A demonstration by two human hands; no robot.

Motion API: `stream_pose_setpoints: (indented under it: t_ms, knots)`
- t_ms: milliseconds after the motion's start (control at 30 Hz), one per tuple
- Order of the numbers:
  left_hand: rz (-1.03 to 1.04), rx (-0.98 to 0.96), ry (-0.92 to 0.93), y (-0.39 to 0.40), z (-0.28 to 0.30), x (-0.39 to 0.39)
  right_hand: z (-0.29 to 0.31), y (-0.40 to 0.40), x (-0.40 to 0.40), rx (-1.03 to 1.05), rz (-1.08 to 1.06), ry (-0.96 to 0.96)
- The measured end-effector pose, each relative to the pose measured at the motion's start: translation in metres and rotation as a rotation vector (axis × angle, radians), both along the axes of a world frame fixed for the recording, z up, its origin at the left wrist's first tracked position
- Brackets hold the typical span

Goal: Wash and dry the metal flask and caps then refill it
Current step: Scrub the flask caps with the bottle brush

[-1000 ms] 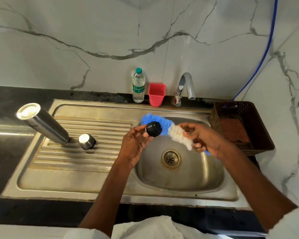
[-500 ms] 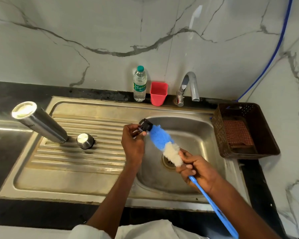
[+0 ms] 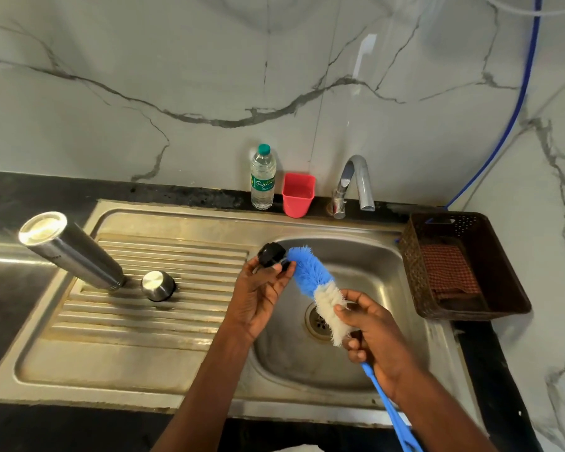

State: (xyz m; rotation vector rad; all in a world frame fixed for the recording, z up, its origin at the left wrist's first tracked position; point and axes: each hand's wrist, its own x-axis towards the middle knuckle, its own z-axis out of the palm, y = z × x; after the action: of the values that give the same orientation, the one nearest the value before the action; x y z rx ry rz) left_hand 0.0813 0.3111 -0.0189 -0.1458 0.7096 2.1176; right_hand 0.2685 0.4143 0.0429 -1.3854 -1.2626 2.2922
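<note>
Soft, even light is falling from above and in front, keeping the scene moderately bright. A pale streak of glare is showing on the wall point(image 3: 362, 57) above the tap point(image 3: 356, 181), and the flask point(image 3: 72, 252) is catching a bright highlight on its upturned end (the cap point(image 3: 158, 285) beside it is glinting too). The sink point(image 3: 177, 324) is reflecting dully, with faint shadows lying under the hands point(image 3: 261, 295). Wide-angle distortion is bending the desk point(image 3: 30, 190) edge and wall corners. Focus is holding sharp throughout, with slight softness towards the frame edges.
</note>
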Motion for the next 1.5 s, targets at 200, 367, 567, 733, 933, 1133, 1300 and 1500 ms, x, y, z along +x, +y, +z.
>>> stream_pose_setpoints:
  t_ms: [200, 367, 567, 733, 933, 1133, 1300, 1500]
  knots:
    - [-0.032, -0.382, 0.561, 0.0, 0.004, -0.005, 0.008, -0.006, -0.001, 0.15, 0.011, 0.02]
    - [-0.044, -0.385, 0.406, 0.011, 0.005, 0.007, 0.01, -0.016, -0.017, 0.6, 0.072, -0.051]
    - [0.106, -0.193, 0.07, 0.013, 0.015, 0.004, 0.014, -0.029, -0.023, 1.161, 0.316, -0.082]
    - [0.058, -0.175, -0.14, 0.007, 0.02, -0.003, 0.016, -0.042, -0.002, 1.24, 0.355, -0.044]
    - [-0.023, -0.243, 0.086, 0.015, 0.031, 0.009, 0.017, -0.011, -0.035, 1.205, 0.234, -0.093]
    - [0.002, -0.248, -0.003, 0.007, 0.029, -0.004, 0.015, -0.034, -0.006, 1.385, 0.363, -0.131]
    - [-0.078, -0.308, 0.153, 0.012, 0.032, 0.016, 0.016, -0.007, -0.034, 1.218, 0.212, -0.129]
    - [0.01, -0.313, -0.068, 0.007, 0.041, -0.011, 0.013, -0.032, -0.004, 1.307, 0.316, -0.1]
